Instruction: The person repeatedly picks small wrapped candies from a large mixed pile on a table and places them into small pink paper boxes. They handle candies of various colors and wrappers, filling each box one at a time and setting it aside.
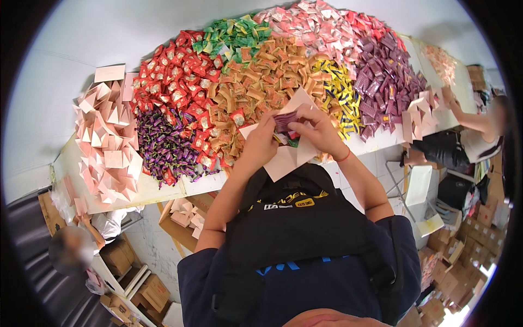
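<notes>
Both my hands are in front of my chest at the table's near edge, over an open pale pink paper box [283,163] with its flaps spread. Between them is a dark purple snack packet [284,121]. My left hand [261,140] pinches its left side, and my right hand [321,131] grips its right side with thumb and fingers. Below the packet, small green and red wrapped pieces [292,141] show inside the box, partly hidden by my fingers. Just beyond my hands lies a heap of orange-brown packets [261,73].
Heaps of red [169,82], green [234,35], pink [310,24], yellow [340,90], maroon [387,82] and purple [166,141] packets cover the table [201,184]. Folded pink boxes [111,136] are piled left. A carton [188,218] stands below. Co-workers sit left [106,226] and right [479,139].
</notes>
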`<state>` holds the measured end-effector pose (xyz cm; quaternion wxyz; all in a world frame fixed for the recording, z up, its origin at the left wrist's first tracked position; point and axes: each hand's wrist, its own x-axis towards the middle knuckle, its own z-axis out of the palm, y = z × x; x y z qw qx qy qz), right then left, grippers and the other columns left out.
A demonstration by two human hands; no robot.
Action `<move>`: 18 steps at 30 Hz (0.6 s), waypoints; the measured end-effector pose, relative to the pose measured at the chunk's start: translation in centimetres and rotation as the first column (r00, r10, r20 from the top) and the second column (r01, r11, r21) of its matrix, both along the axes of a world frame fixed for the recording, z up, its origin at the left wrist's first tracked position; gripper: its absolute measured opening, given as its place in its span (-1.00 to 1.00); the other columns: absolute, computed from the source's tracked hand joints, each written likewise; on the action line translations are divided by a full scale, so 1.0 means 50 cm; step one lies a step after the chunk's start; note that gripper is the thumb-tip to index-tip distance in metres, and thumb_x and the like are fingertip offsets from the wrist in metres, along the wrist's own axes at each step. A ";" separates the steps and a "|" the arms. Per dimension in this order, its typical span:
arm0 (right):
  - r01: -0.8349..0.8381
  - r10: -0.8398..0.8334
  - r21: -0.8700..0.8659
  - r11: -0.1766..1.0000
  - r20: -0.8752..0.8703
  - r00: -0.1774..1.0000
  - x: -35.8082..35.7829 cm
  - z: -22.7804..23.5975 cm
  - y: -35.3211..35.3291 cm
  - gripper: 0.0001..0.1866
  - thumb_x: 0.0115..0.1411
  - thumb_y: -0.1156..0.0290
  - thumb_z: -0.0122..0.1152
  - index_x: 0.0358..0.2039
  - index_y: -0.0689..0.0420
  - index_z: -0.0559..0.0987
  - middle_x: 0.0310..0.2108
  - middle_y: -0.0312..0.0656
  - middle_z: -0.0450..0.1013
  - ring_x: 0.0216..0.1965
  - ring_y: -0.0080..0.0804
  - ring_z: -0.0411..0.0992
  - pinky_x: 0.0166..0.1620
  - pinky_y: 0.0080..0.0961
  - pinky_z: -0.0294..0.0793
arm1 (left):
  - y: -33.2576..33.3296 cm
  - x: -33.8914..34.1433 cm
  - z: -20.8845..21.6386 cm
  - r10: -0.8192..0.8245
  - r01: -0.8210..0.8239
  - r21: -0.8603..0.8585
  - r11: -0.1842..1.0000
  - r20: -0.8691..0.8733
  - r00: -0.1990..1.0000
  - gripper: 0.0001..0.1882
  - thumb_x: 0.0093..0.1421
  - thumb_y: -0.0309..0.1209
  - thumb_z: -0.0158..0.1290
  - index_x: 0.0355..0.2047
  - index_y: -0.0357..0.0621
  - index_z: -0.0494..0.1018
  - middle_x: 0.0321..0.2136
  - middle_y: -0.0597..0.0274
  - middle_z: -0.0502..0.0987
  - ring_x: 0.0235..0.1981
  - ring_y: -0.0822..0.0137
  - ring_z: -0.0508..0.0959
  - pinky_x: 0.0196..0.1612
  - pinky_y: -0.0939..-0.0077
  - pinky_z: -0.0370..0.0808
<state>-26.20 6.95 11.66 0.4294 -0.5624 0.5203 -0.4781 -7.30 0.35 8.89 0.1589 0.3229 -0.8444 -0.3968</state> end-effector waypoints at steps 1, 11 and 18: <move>-0.040 0.039 0.001 0.999 -0.335 0.941 0.009 0.020 0.010 -0.79 0.11 0.53 0.21 -0.20 0.15 0.50 -0.35 -0.18 0.43 -0.33 -0.33 0.44 -0.26 -0.47 0.41 | -0.008 0.013 0.003 -0.039 0.040 0.010 0.999 -0.057 0.998 -0.38 -0.14 -0.73 -0.03 0.03 -0.20 0.27 0.11 0.11 0.28 -0.16 -0.08 0.50 -0.21 0.17 0.49; -0.192 0.427 0.382 0.904 -0.823 0.374 0.077 0.062 0.094 -0.72 0.03 0.56 0.12 -0.19 0.10 0.52 -0.31 -0.11 0.46 -0.22 -0.14 0.43 -0.12 -0.25 0.36 | 0.018 0.049 0.022 -0.394 0.400 0.090 0.912 -0.077 0.916 -0.38 -0.10 -0.72 -0.07 0.06 -0.14 0.28 0.12 0.07 0.29 0.00 -0.05 0.44 -0.05 0.18 0.43; -0.126 0.027 -0.072 0.989 -0.761 0.648 0.132 0.060 0.196 -0.52 0.01 0.35 0.26 -0.01 0.10 0.45 -0.10 -0.17 0.43 -0.10 -0.18 0.40 -0.02 -0.24 0.35 | 0.031 0.071 0.015 -0.383 0.393 0.065 0.917 -0.127 0.915 -0.43 -0.07 -0.70 -0.05 0.03 -0.13 0.28 0.08 0.03 0.29 -0.04 -0.10 0.44 -0.11 0.18 0.46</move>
